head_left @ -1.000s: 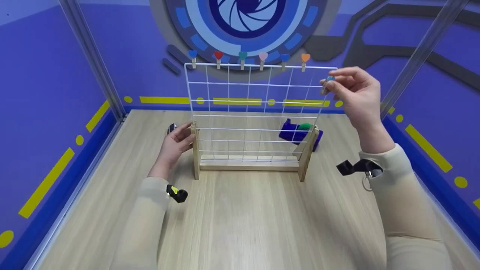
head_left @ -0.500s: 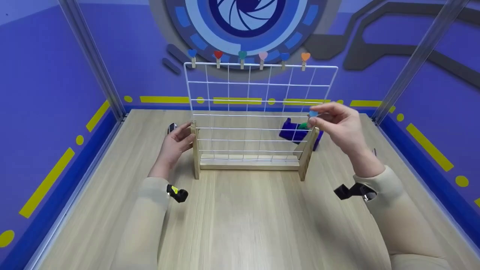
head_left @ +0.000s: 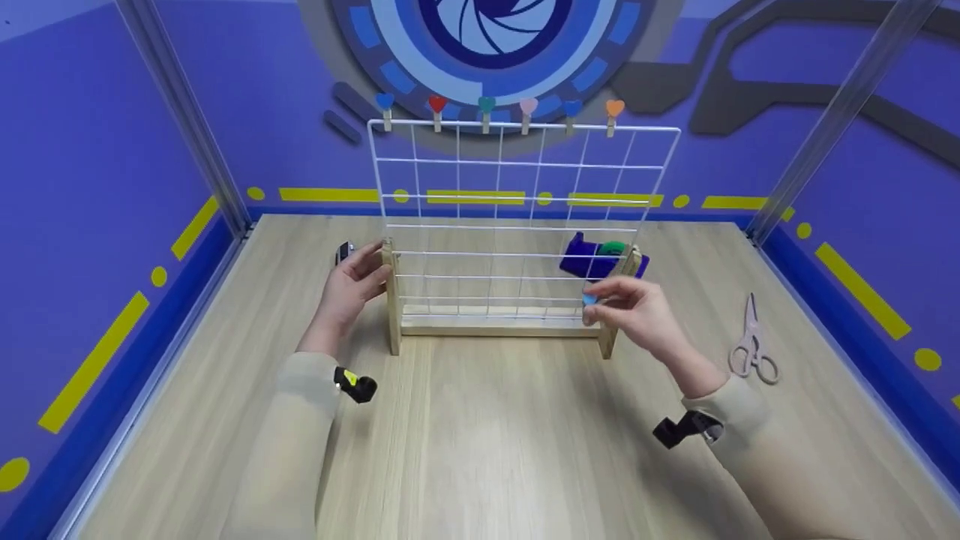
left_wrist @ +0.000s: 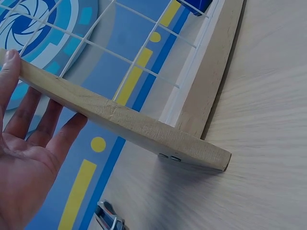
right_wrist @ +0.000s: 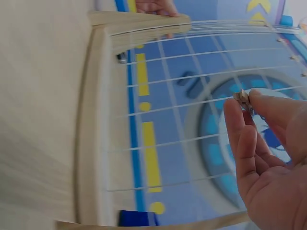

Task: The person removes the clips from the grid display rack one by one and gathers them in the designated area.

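A white wire grid rack stands upright between two wooden legs on the table. My left hand holds the left wooden leg near its top, thumb on one side and fingers on the other in the left wrist view. With thumb and fingertips, my right hand pinches a small wooden clothespin that bears a light blue heart. It is in front of the lower right part of the grid. Several heart clothespins line the top wire, among them a red one and an orange one.
Behind the rack's right side sits a purple tape dispenser with a green roll. Pink-handled scissors lie on the table at right. A small metallic object rests beyond my left hand. Patterned blue walls enclose the table.
My right hand has come down from the grid's upper right corner to its lower right, carrying the clothespin. The scissors have come into view. My left hand stays on the leg.
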{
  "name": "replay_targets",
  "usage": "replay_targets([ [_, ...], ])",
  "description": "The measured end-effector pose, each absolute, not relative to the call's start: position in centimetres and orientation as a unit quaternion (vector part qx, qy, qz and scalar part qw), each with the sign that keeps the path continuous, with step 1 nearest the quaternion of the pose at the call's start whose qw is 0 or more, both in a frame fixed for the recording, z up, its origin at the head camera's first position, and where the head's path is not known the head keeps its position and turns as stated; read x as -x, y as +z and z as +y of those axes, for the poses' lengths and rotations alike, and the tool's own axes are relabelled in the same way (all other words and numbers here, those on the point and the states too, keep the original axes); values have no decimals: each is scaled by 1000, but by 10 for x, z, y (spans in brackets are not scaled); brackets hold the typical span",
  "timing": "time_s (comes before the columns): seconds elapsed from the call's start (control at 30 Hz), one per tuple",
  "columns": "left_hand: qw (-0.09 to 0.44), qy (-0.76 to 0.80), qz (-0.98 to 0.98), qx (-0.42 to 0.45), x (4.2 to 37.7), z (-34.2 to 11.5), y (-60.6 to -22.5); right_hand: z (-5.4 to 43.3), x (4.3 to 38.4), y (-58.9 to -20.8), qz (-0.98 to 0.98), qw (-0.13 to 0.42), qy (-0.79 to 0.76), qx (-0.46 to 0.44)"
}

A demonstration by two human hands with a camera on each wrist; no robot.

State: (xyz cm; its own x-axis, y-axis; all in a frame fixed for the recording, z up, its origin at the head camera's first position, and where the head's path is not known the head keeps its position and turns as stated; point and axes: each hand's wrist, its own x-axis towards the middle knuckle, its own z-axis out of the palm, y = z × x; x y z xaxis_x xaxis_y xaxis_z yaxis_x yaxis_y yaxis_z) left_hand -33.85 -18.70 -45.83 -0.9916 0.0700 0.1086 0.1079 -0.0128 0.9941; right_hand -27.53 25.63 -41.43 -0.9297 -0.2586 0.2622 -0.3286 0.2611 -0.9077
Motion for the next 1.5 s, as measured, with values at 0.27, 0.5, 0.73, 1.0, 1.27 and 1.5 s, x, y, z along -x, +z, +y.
replay_targets([
  [0.27,11,-700,-712,58,338,-186,-458,240,267,-465,-807,-40,573,-140],
  [0.5,19,-709,-702,55,339,-186,-459,219,260,-498,-813,-78,565,-116],
  [0.73,19,-703,-709,50,339,-186,-460,203,254,-520,-807,-126,569,-95],
  [1.0,20,-701,-711,54,339,-186,-462,192,254,-532,-777,-166,602,-86],
  [1.27,24,-703,-709,55,338,-186,-461,189,255,-533,-788,-163,585,-104],
  [1.5,23,-707,-705,57,339,-186,-462,189,256,-535,-804,-153,566,-97],
])
